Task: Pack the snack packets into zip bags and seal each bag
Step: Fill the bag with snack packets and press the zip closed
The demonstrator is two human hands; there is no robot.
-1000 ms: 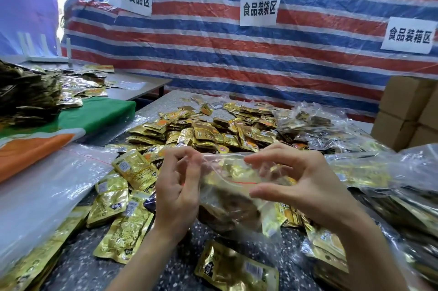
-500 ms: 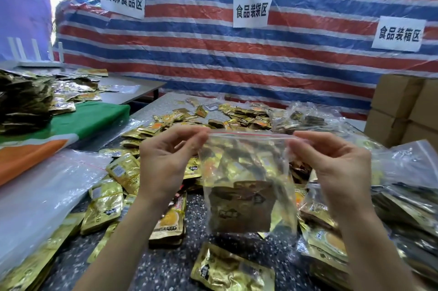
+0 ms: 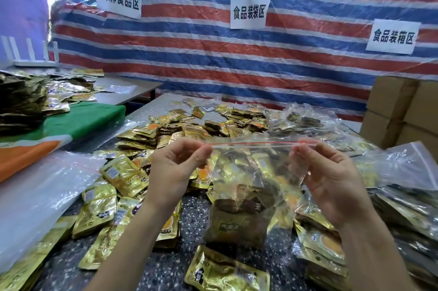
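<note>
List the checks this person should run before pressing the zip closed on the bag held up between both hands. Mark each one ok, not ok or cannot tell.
1. Left hand pinches one top corner of the zip bag: ok.
2. Right hand pinches the other top corner: ok.
3. Red zip strip stretched straight between the hands: ok.
4. Snack packets sit low in the bag, well below the strip: ok.
5. Strip already pressed shut along its length: cannot tell.
</note>
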